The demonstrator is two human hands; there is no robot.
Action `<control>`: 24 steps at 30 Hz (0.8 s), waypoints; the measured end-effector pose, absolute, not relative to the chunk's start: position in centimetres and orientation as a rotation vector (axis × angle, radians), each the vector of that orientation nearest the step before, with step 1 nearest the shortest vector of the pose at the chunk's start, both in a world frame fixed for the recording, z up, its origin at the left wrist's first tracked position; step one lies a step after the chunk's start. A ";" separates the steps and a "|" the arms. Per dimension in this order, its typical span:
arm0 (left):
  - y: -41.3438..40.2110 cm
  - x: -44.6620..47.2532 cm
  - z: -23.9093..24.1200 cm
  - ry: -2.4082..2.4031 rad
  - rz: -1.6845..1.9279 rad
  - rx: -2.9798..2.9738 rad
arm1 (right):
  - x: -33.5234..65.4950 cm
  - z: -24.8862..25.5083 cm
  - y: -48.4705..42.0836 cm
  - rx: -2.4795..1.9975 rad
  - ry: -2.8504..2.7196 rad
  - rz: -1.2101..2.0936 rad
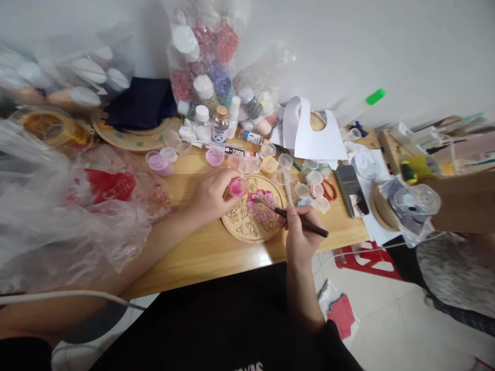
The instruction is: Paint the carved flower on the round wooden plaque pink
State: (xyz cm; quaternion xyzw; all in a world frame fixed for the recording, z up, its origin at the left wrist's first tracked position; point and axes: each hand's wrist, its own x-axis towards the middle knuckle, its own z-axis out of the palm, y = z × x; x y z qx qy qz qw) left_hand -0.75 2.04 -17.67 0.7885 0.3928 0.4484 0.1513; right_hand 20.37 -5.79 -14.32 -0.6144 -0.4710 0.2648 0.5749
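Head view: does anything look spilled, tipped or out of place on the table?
One small labelled bottle lies on its side behind the glue tube, while the brown-capped bottle nearby stands upright. I see no spill.

Left forearm (164, 245): it lies stretched, slanting from lower left
Left hand (211, 193): its back is turned upward, bent into a pinch
Right forearm (307, 296): shorter in view, quite steep
Right hand (299, 229): curled in a writing grip

Soft, muted light; a white glare spot on the wooden tabletop (216, 252) below centre; blur and wide-angle stretching toward the frame's side edges.
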 end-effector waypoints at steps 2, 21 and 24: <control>2.0 -0.7 -17.6 1.146 1.261 2.246 | 20.4 -14.5 -5.9 -1.451 -1.107 0.637; 2.0 -0.6 -17.8 1.184 1.232 2.251 | 20.1 -14.4 -6.0 -1.477 -1.151 0.659; 2.0 -0.6 -17.7 1.179 1.223 2.252 | 20.2 -14.2 -5.9 -1.475 -1.097 0.630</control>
